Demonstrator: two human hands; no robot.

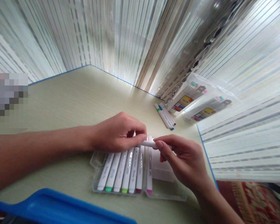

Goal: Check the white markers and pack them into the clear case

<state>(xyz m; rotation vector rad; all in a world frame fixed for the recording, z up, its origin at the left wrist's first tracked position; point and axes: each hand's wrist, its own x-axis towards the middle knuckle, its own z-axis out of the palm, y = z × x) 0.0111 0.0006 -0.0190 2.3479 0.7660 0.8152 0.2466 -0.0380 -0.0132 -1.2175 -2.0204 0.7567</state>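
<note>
Between my two hands lies a white marker (149,143), held roughly level over the case. My left hand (121,133) pinches its left end with thumb and finger. On its right end, my right hand (182,152) closes thumb and fingertips. Below them a clear plastic case (164,196) lies opened flat on the table. Its left half holds a row of several white markers (118,172) with coloured ends, partly covered by my left hand. A single pink-ended marker (149,174) lies in the right half beside a white card (162,169).
Several loose markers (164,116) lie farther back on the pale table (67,96). Two clear cases with labels (183,102) stand behind them near the string curtain (121,40). A blue tray-like edge (60,207) fills the front left. A pixelated patch covers the far left.
</note>
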